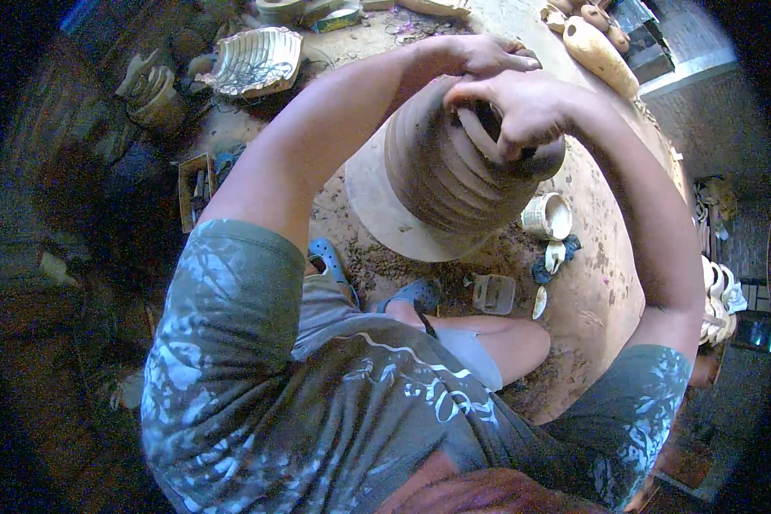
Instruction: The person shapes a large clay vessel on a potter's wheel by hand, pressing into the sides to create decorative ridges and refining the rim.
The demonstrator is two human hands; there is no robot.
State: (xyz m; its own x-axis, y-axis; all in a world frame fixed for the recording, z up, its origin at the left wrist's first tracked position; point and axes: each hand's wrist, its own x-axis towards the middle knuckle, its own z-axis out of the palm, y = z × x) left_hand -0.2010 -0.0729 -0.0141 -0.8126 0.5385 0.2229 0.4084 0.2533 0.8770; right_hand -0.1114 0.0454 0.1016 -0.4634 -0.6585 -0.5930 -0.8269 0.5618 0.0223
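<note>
A ribbed brown clay pot (441, 171) stands on a pale round board (381, 210) in front of me, its dark mouth facing up. My right hand (527, 107) is bent over the mouth, with fingers and thumb closed around the rim. On the far side of the same rim is my left hand (493, 56), its fingers curled and partly hidden behind the pot and the right hand. Both arms reach round the pot from either side.
A whitish tub (546, 216) stands right of the board, beside a dark rag (541, 272). Nearer me lies a clear plastic container (493, 294). A ribbed pale mould piece (257, 62) is at the far left, and a long tan clay vessel (600, 56) at the far right.
</note>
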